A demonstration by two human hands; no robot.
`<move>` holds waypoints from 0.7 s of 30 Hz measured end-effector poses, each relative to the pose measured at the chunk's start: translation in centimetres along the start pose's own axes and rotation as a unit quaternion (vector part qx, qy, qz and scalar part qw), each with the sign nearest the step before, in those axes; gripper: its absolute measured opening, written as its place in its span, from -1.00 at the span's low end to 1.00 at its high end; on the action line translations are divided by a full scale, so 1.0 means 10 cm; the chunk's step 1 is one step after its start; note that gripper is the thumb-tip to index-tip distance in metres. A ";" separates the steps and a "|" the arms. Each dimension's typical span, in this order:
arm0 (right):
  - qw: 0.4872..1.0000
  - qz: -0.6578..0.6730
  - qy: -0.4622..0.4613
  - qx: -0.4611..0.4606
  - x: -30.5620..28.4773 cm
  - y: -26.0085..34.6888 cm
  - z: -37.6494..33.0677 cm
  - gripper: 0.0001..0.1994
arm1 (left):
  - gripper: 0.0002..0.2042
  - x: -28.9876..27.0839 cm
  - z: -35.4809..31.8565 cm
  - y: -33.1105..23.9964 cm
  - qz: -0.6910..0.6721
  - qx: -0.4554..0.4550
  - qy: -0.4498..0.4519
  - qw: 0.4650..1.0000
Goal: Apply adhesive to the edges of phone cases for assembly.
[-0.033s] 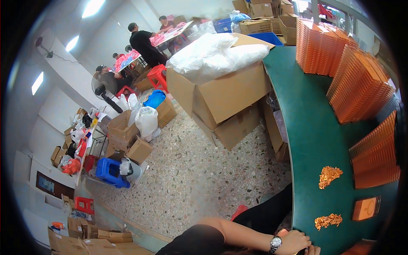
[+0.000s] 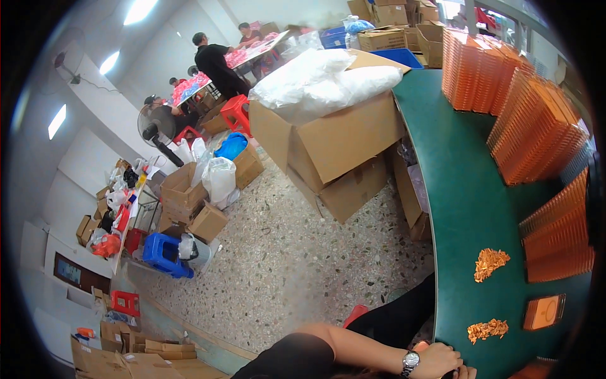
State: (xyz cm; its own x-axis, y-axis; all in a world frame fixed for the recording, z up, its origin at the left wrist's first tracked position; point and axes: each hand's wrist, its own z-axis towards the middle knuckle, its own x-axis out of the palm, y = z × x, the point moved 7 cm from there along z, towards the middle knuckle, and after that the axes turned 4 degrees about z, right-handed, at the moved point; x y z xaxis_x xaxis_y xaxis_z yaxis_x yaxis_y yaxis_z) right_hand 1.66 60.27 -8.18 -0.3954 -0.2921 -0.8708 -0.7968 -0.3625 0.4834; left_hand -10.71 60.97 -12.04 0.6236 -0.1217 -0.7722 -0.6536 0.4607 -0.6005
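At the near edge of the green table [image 2: 464, 221], my left hand [image 2: 440, 360] is curled closed, a metal-banded watch on its wrist. My right hand [image 2: 466, 372] touches it from the right; only a few bent fingers show at the lower edge. Something dark sits between the two hands, and a bit of orange shows beside my left thumb; neither can be made out. Two piles of small orange-gold pieces lie nearby, a nearer pile [image 2: 488, 330] and a farther pile [image 2: 490, 264]. To their right is a flat orange case [image 2: 544, 312] with a ring mark.
Tall stacks of orange cases [image 2: 536, 129] line the table's right side. A large open carton [image 2: 350, 139] topped with white plastic bags [image 2: 315, 82] stands left of the table. Cartons, a blue stool [image 2: 165, 256] and a fan [image 2: 154, 126] stand farther off. Several people work at a distant table.
The view has shifted very slightly. My hands stay together in nearly the same place.
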 end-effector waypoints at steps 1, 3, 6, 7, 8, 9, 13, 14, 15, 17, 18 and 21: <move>1.000 0.004 -0.003 0.002 -0.03 0.01 0.01 -0.74 | -0.86 0.07 0.02 0.02 -0.011 0.002 0.005 1.000; 1.000 0.009 0.001 0.009 -0.07 -0.02 0.02 -0.76 | -0.84 0.12 0.05 0.03 -0.026 0.024 0.007 0.999; 1.000 0.024 0.000 0.012 -0.13 -0.02 0.04 -0.78 | -0.84 0.09 0.08 0.02 -0.027 0.039 -0.006 0.999; 1.000 0.023 0.002 0.009 -0.12 -0.02 0.03 -0.78 | -0.84 0.07 0.10 0.01 -0.026 0.036 -0.008 0.999; 1.000 0.020 0.000 0.021 -0.11 -0.03 0.02 -0.79 | -0.84 0.05 0.10 -0.02 -0.009 0.047 -0.010 0.999; 0.999 0.018 -0.002 0.033 -0.10 -0.05 0.00 -0.79 | -0.84 0.04 0.11 -0.05 0.007 0.059 -0.011 0.998; 0.998 0.061 -0.020 0.023 -0.08 -0.10 -0.04 -0.80 | -0.85 0.17 0.12 -0.03 0.027 0.069 0.011 0.997; 0.997 0.070 0.007 0.022 -0.07 -0.17 -0.05 -0.78 | -0.85 0.22 0.12 -0.02 0.017 0.058 0.024 0.998; 0.997 0.067 0.029 0.030 -0.09 -0.20 -0.06 -0.75 | -0.85 0.25 0.13 -0.02 -0.001 0.059 0.035 0.998; 0.996 0.078 -0.011 0.032 -0.27 -0.19 -0.09 -0.72 | -0.85 0.27 0.14 -0.01 -0.048 0.063 0.041 0.996; 0.994 0.098 -0.049 0.027 -0.38 -0.23 -0.09 -0.68 | -0.86 0.28 0.17 0.01 -0.086 0.059 0.053 0.993; 0.965 0.149 -0.133 0.168 -0.47 -0.75 -0.24 -0.60 | -0.86 0.26 0.36 -0.02 -0.155 0.026 0.119 0.980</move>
State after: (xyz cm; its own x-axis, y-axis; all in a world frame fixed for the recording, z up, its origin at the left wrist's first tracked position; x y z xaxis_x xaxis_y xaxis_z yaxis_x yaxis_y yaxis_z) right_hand 10.60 62.20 -7.50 -0.6976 -0.0850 -0.7115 -0.7152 0.0231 0.6985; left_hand -7.44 63.78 -13.19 0.6674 -0.4614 -0.5845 -0.4220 0.4123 -0.8074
